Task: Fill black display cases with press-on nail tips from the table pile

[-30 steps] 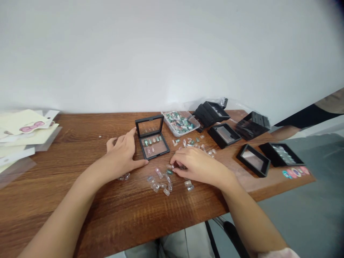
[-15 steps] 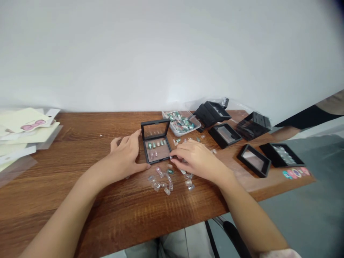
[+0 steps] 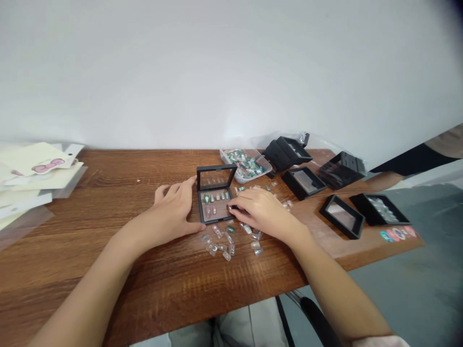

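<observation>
A black hinged display case (image 3: 217,220) stands on the table with its windowed lid raised. Inside, a back row of green and pale press-on nails (image 3: 217,196) lies above a pair of pink ones (image 3: 211,211). My left hand (image 3: 174,208) braces the case's left side, thumb at the front corner and index finger by the lid, the other fingers spread. Over the right part of the case, my right hand (image 3: 265,211) pinches a small press-on nail (image 3: 229,207), mostly covered by the fingertips. Loose clear and pink nails (image 3: 221,246) lie scattered in front.
Behind stands a clear plastic tub (image 3: 267,168) of green nails. Several black boxes (image 3: 304,183) sit at the right, one holding clear pieces (image 3: 383,209). Cards (image 3: 47,180) are stacked at the left. A person's arm (image 3: 388,180) shows at the far right.
The case has slid slightly right along with my left hand. My right fingertips, at its front right edge before, are now over its inside.
</observation>
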`<state>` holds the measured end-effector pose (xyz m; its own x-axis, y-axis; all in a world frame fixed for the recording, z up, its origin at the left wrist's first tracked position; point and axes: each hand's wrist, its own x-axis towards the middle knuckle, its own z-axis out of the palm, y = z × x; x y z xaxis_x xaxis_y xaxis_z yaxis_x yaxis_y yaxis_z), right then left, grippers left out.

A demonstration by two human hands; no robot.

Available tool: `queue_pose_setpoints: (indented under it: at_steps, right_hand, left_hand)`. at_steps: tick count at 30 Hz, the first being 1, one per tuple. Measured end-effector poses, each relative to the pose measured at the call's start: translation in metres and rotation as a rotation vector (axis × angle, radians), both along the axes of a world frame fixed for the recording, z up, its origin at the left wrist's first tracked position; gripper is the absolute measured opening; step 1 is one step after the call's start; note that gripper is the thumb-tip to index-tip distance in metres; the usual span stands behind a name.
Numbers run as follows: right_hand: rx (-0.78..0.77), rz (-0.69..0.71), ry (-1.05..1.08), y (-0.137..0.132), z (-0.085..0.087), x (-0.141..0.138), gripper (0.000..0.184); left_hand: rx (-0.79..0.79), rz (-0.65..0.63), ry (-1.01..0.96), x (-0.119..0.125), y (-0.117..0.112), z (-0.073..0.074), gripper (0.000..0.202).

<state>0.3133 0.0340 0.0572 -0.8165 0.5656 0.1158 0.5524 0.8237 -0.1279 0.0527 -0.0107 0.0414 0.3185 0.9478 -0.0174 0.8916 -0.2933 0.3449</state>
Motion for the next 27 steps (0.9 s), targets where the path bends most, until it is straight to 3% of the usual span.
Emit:
queue_pose_setpoints:
  at_steps: [20,27]
  right_hand:
    - [0.015,-0.001,0.021,0.0007,-0.0026,0.0003,0.021]
    - [0.029,-0.031,0.253,-0.0010,0.0055,0.0025,0.017]
  left_hand:
    - [-0.011,-0.009,0.023,0.0004,0.0008,-0.0002,0.101]
    - [-0.006,-0.011,0.016,-0.0006,0.0013,-0.0010,0.102]
